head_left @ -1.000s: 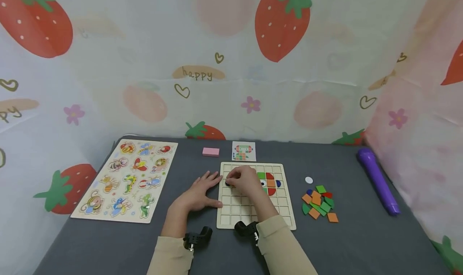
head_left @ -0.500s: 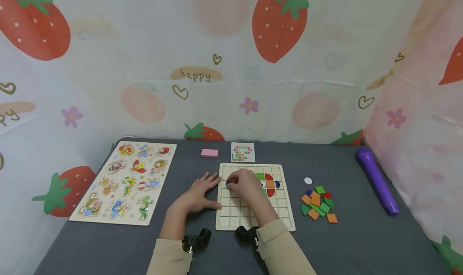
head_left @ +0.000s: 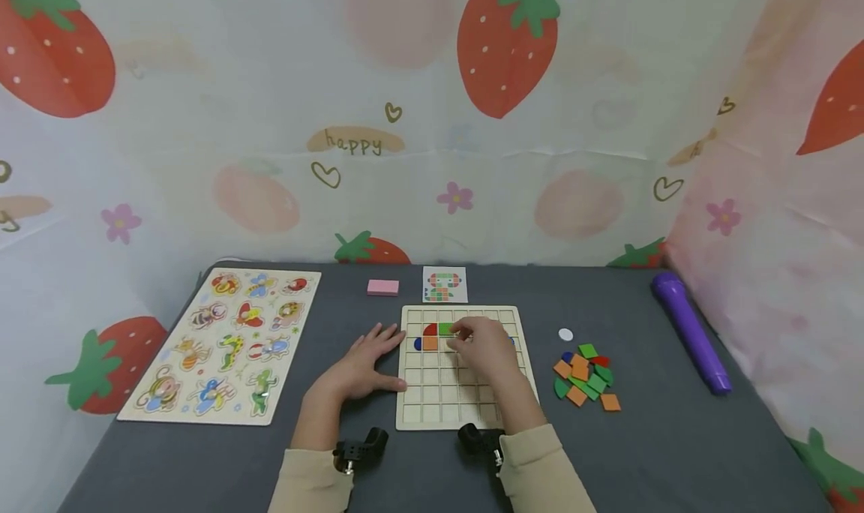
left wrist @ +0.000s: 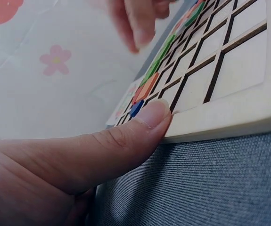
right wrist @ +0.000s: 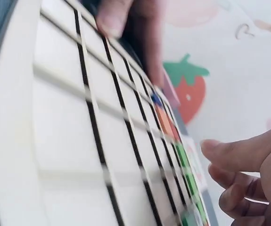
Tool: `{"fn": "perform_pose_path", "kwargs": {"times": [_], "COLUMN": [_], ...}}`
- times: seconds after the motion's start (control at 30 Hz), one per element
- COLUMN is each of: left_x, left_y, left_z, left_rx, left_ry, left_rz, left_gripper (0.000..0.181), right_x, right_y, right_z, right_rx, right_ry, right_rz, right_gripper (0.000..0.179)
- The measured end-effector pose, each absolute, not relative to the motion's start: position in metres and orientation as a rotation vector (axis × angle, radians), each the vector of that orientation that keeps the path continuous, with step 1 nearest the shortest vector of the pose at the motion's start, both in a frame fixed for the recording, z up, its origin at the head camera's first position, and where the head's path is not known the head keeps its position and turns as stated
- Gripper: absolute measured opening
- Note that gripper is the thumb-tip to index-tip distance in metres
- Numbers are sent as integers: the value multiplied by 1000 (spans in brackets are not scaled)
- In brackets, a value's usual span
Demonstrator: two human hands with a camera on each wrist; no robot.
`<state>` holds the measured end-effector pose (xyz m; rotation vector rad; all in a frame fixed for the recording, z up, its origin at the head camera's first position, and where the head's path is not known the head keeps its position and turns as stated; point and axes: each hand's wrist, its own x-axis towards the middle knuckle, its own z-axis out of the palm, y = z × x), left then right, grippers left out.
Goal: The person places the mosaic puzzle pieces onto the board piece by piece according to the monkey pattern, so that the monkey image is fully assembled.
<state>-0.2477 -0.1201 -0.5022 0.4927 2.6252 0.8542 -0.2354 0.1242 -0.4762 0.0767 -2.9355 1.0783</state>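
A wooden grid board (head_left: pixel 432 418) lies on the dark cloth. Near its left edge, a blue half-round piece (head_left: pixel 418 343) sits in a cell, with an orange square (head_left: pixel 430 343) beside it and a red piece (head_left: pixel 430 329) and a green square (head_left: pixel 445 329) behind. My left hand (head_left: pixel 358 367) has its fingers spread, and its thumb (left wrist: pixel 149 115) rests against the board's left edge. Over the middle of the board hovers my right hand (head_left: pixel 489 348), fingers loosely bent; the right wrist view shows nothing held. It hides the pieces beneath, except a bit of blue to its right.
Right of the board lie loose coloured tiles (head_left: pixel 579 368) and a white disc (head_left: pixel 565 334). A pattern card (head_left: pixel 445 284) and pink block (head_left: pixel 382 288) are behind. An insect puzzle board (head_left: pixel 223 348) lies left, a purple cylinder (head_left: pixel 691 333) far right.
My right hand has let go of the blue piece at the board's left side and moved right. The orange and red pieces there are now uncovered. The left hand stays at the edge.
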Motion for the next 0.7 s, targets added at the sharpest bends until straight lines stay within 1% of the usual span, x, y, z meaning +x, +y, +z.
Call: {"fn": "perform_pose_path", "kwargs": {"times": [0.2, 0.37, 0.7], "left_x": [-246, -245, -247], "left_y": [-123, -123, -122], "left_z": [-503, -502, -502], "left_rx": [497, 482, 492], "left_ry": [2618, 2616, 2614], "left_rz": [894, 901, 896], "left_gripper": [94, 94, 96], "right_x": [-232, -229, -224], "right_y": [161, 191, 227], "right_z": [-472, -472, -478], "right_rx": [-31, -136, -260], "right_ry": [-2873, -2818, -2763], "right_rz": [1055, 1129, 1121], "right_gripper": [23, 25, 27]}}
